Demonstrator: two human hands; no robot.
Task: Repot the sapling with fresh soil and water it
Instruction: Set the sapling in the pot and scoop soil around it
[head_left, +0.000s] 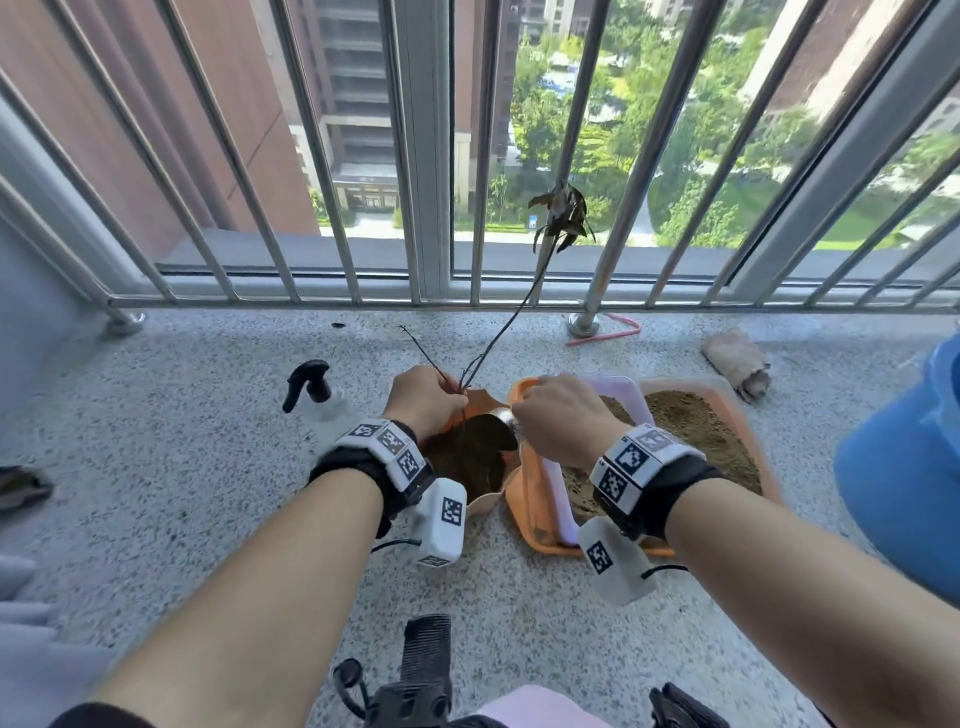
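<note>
Dark soil tips from the metal scoop (500, 415) in the right hand (558, 415), its grip clenched round the handle, into the pot (485, 499) on the balcony floor — beside the orange soil tray (524, 493). Left hand (423, 397) pinches the sapling (511, 322) low on its stem, probably to keep it upright in the pot.

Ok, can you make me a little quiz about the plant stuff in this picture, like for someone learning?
1. True or false: the left hand pinches the sapling stem above the pot.
2. What does the right hand hold over the pot? A) spray bottle B) scoop C) cloth
3. Fill in: the spray bottle stands on the floor to the ____ of the pot.

Key
1. True. The fingers close on the thin stem just above the dark soil.
2. B. The metal scoop pokes out of the right hand, tipped over the pot beside the orange tray of sandy soil.
3. Left.
</note>
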